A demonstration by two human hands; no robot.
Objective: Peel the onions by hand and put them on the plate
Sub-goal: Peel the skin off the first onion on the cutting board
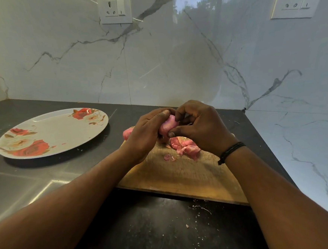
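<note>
Head view: left hand [147, 133] and right hand [200, 125] both grasp one pink onion [168, 126] above the cutting board [179, 174]. Plate [52, 133] sits far left; slick skin could let it slip.

No words, brands or numbers can be read anywhere. The round white plate [52, 133] on the dark bench carries only a printed pattern of red roses.
</note>
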